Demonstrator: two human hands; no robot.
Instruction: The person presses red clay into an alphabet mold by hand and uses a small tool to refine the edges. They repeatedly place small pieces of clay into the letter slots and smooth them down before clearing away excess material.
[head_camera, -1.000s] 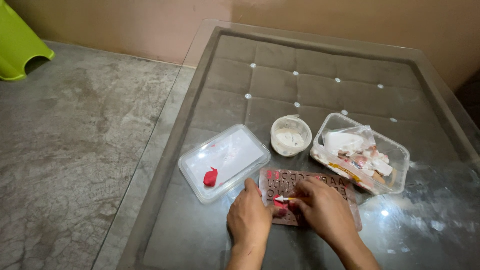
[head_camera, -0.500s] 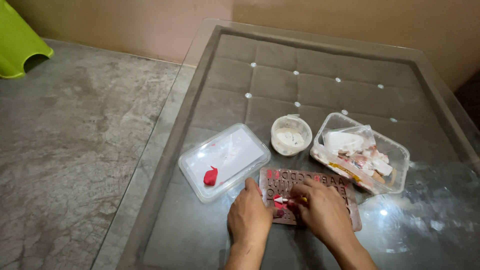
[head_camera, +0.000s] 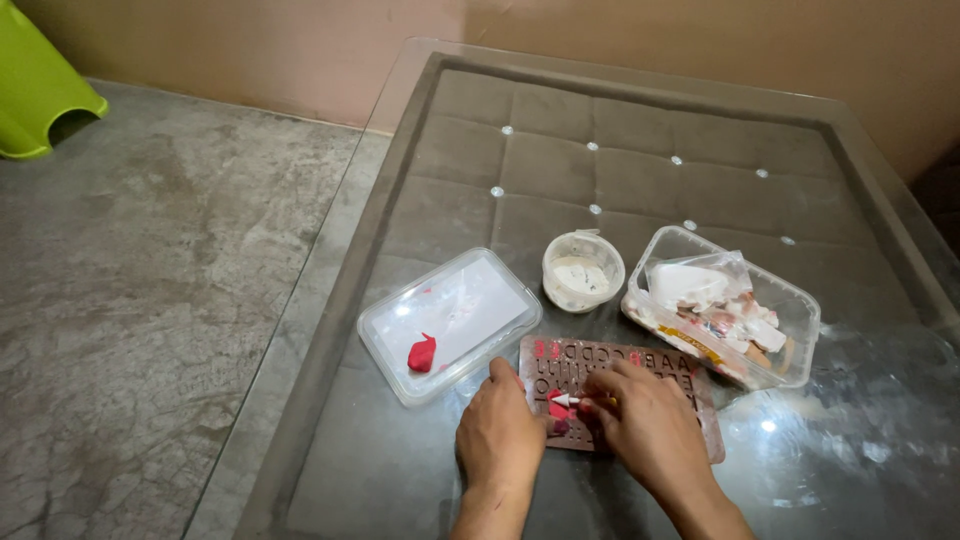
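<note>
My left hand (head_camera: 500, 435) presses flat on the brown letter mould (head_camera: 640, 385), pinning its near-left edge. My right hand (head_camera: 650, 425) pinches a small white tool (head_camera: 566, 400) over red paste in the mould. Just beyond left, a lid (head_camera: 450, 320) holding a red lump (head_camera: 422, 354); beyond, a cup (head_camera: 583, 270), a tub (head_camera: 790, 300), open glass table (head_camera: 600, 150).

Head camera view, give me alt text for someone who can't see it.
Two bare hands work on a brown letter mould on a glass table: the left hand steadies it while the right hand presses a small white tool into red paste. Behind lie a clear lid with a red lump, a small round tub and a clear box of scraps.
</note>
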